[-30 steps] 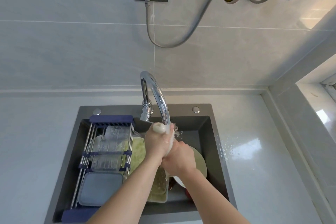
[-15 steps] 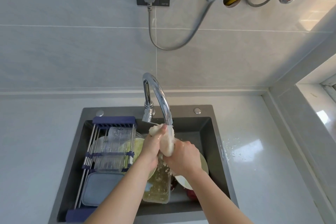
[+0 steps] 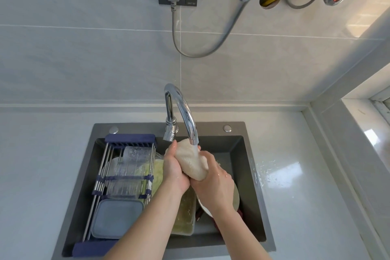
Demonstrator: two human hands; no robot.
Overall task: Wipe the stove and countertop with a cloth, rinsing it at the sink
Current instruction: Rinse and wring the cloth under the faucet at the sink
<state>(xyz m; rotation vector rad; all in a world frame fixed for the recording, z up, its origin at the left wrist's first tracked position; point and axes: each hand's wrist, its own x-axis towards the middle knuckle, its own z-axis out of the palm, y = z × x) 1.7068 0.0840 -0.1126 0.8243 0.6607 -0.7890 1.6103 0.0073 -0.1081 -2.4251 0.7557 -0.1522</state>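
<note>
Fingers: left hand and right hand grip cloth | change: bundle untwisted, longer under faucet | rinse continuing

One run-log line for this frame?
phase: rinsing | cloth: bunched under faucet spout | left hand: holds cloth | right hand: holds cloth | place: over sink

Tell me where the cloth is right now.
The cloth is mid-frame in the head view, bunched between the left hand and the right hand, directly under the faucet spout, over the sink.
</note>
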